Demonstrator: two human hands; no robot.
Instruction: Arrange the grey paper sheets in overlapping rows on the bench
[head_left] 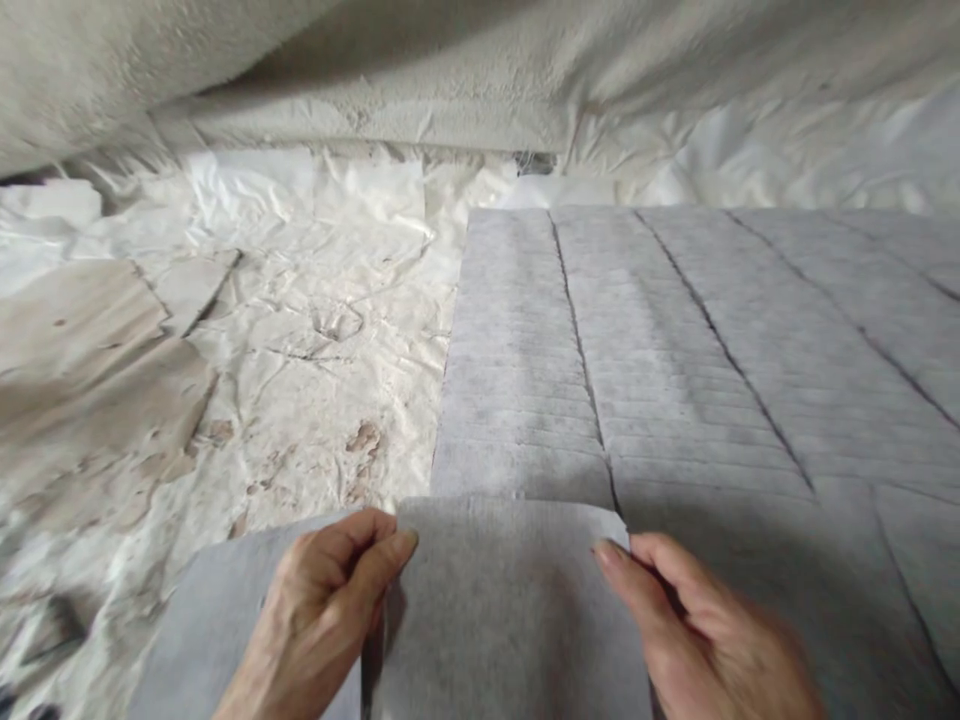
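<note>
A grey felt sheet [502, 600] is held up at the bottom centre, its top edge level with my fingertips. My left hand [319, 620] pinches its left corner, fingers closed over the edge. My right hand [701, 635] grips its right corner, thumb on top. Beyond it, several long grey felt strips [675, 340] lie side by side, with ribbed lines across them and dark seams between. Another grey sheet [202, 620] lies below my left hand.
Crinkled white plastic sheeting [322, 300] with brown stains covers the ground at the left. Flat beige boards [90, 350] lie at the far left. A rough pale wall [450, 60] hangs low over the back.
</note>
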